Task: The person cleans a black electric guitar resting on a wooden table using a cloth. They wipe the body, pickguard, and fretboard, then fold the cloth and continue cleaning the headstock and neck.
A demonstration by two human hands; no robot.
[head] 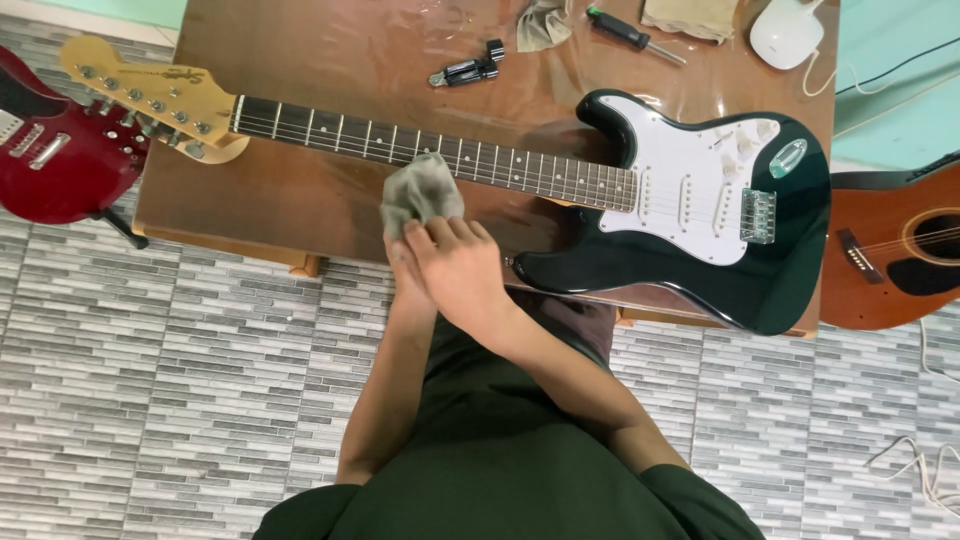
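A black electric guitar [700, 270] with a white pickguard lies flat on a brown wooden table [300, 200]. Its dark fretboard [330, 132] runs left to a pale wooden headstock [150, 90]. A crumpled grey cloth [420, 190] rests against the near side of the neck, about midway along it. My right hand [460, 270] lies on top of my left hand [397, 258], and its fingertips press into the lower edge of the cloth. The left hand is mostly hidden under the right; only its edge shows beside the cloth.
A red electric guitar [55, 150] stands at the left and a brown acoustic guitar [890, 250] at the right. At the back of the table lie a black string winder [465, 70], a screwdriver [625, 30], two cloths [540, 25] and a white device [785, 32] with a cable.
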